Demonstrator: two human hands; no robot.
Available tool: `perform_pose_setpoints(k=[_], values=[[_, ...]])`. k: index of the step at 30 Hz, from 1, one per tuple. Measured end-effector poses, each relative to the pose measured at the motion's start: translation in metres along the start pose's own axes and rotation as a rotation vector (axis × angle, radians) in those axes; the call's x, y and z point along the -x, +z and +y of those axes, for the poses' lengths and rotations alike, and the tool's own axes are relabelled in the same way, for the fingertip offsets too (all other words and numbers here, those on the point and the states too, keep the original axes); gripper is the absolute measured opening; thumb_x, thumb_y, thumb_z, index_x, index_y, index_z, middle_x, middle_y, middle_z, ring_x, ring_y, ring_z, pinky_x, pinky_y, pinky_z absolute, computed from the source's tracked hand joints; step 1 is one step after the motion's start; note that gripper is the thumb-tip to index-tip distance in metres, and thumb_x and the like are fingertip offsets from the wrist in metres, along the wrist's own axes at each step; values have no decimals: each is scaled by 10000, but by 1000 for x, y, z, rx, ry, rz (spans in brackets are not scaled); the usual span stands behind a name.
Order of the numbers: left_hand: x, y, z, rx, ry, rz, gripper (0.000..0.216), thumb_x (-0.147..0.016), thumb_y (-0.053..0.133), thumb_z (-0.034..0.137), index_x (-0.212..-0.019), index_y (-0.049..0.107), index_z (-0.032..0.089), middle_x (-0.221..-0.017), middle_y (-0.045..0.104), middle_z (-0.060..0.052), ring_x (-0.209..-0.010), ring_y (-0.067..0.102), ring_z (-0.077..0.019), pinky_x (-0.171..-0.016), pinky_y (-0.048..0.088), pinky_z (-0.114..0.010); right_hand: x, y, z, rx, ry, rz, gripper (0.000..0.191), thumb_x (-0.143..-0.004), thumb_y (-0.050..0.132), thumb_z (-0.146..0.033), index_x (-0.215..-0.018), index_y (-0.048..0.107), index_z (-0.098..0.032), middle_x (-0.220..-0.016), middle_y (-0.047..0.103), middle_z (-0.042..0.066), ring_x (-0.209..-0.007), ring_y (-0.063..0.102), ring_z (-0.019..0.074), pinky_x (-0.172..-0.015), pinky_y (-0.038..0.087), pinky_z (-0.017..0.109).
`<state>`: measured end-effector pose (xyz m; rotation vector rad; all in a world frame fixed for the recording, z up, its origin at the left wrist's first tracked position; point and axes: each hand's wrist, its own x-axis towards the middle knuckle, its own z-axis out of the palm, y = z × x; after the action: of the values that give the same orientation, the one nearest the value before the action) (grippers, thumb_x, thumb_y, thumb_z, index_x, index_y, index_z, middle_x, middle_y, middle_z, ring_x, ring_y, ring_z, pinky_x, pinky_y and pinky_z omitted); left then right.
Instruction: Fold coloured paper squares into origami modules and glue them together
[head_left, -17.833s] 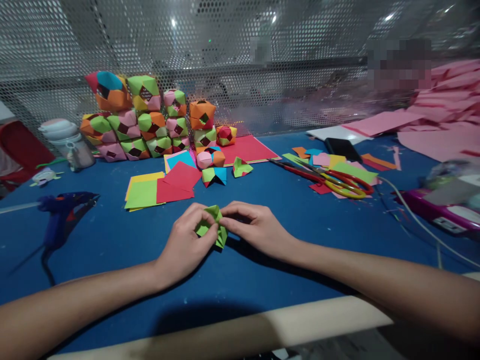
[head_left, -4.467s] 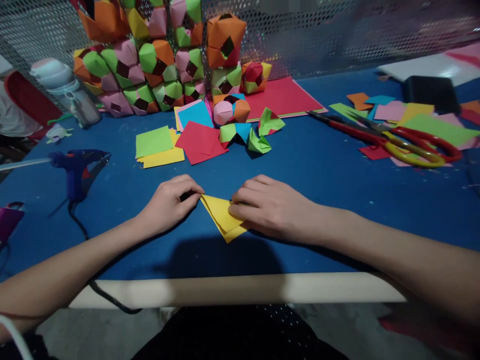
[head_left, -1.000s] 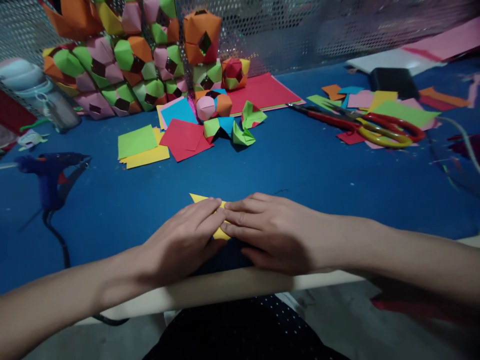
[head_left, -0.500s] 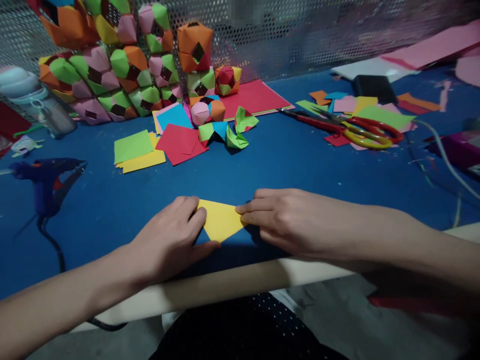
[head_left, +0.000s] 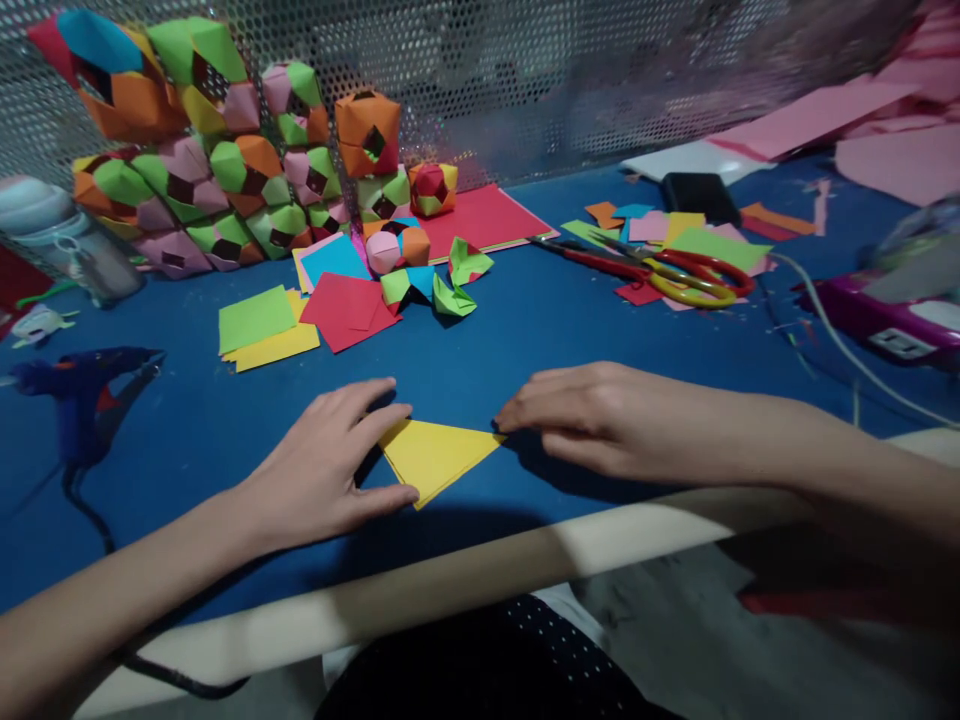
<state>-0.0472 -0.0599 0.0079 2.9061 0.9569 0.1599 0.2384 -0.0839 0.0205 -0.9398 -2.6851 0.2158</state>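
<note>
A folded yellow sheet of paper (head_left: 442, 460) lies flat on the blue tabletop near the front edge, a triangle with layered lower edges. My left hand (head_left: 330, 460) rests at its left side, fingers and thumb spread; the thumb tip touches the lower corner and a fingertip the upper left. At the paper's pointed right corner is my right hand (head_left: 592, 420), its fingers stretched out and lowered with the tips beside the point. Neither hand grips the sheet.
Several folded paper cubes (head_left: 247, 180) are stacked at the back left. Coloured paper squares (head_left: 259, 320) lie before them. A blue glue gun (head_left: 82, 400) sits at left, its cord hanging over the edge. Scissors (head_left: 690, 285) rest on scraps at right, near a purple device (head_left: 885, 320).
My left fingers have spread and moved slightly left on the paper. My right fingers have slid to the right corner and off its surface. The paper looks flatter and more sharply triangular.
</note>
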Motion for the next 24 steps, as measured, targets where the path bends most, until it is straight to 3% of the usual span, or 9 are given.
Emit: perform_pose_setpoints(k=[4, 7, 12, 15, 19, 20, 24], values=[[-9, -4, -2, 19, 76, -92, 391, -884, 451, 424, -1201, 496, 201, -1182, 568, -103, -1073, 508, -241, -874, 403, -389, -12, -2, 7, -53, 93, -59, 278, -854, 449, -130, -1036, 653, -176, -1008, 683, 64, -880, 638, 165, -753, 489, 283], [-19, 0, -6, -18, 101, -79, 273, -931, 355, 271, -1024, 591, 170, -981, 604, -96, -873, 548, -194, -736, 438, -323, -25, 0, 13, -116, 181, -27, 294, -841, 455, -124, -1063, 644, -155, -1034, 679, 69, -924, 633, 176, -796, 487, 300], [-35, 5, -14, 127, 26, -20, 233, -905, 367, 161, -1002, 579, 163, -899, 588, -71, -779, 552, -148, -650, 444, -252, -39, 2, 27, -197, 305, 45, 292, -844, 450, -124, -1056, 649, -150, -1017, 691, 60, -884, 635, 158, -774, 487, 286], [-42, 0, -15, 236, -46, 18, 198, -904, 406, 227, -966, 587, 175, -880, 593, -52, -784, 562, -148, -684, 445, -264, -38, -1, 32, -242, 214, -81, 308, -857, 507, -212, -1141, 607, -149, -1109, 655, 71, -985, 603, 172, -841, 476, 306], [-46, -16, -13, 416, -116, -111, 310, -871, 469, 431, -1059, 570, 208, -916, 594, -27, -770, 560, -146, -683, 444, -265, -32, 6, 30, -232, 28, -194, 643, -755, 665, -428, -1290, 481, -120, -1343, 482, 134, -1239, 423, 253, -1000, 384, 394], [-48, -21, -13, 455, -120, -165, 349, -858, 481, 456, -1102, 552, 218, -953, 594, -29, -798, 561, -150, -696, 446, -265, -33, 9, 29, -229, 26, -179, 613, -765, 658, -423, -1272, 497, -119, -1346, 476, 140, -1243, 417, 258, -1004, 377, 403], [-54, -33, -15, 527, -112, -300, 605, -697, 663, 492, -1215, 474, 245, -1059, 582, -39, -890, 558, -186, -714, 453, -263, -42, 21, 33, -263, 58, -41, 190, -883, 517, -260, -967, 653, -157, -1161, 616, 104, -1083, 544, 219, -924, 425, 389]])
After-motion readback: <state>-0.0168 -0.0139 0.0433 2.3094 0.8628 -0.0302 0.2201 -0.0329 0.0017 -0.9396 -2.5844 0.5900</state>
